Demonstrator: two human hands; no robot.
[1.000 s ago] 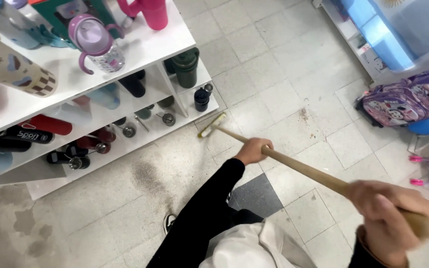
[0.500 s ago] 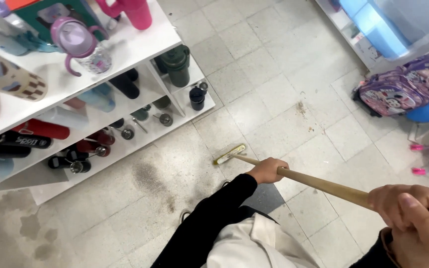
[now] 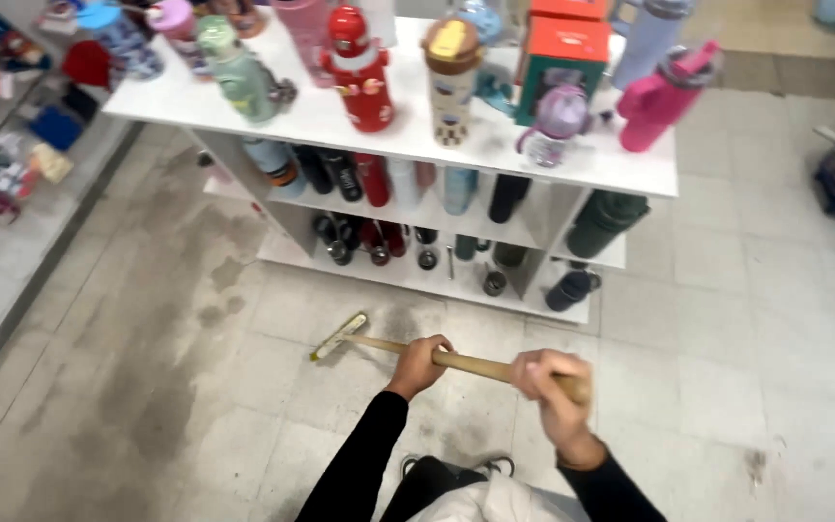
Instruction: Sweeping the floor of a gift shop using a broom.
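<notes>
Below, from the head camera, both hands are gripping a wooden broom handle that is lying almost level over the tiled floor. The left hand is closing its fingers around the middle of the stick, and the right hand is wrapping its fingers tightly around the near end. The broom head is resting on the floor just before the white shelf, which is carrying many colourful bottles.
</notes>
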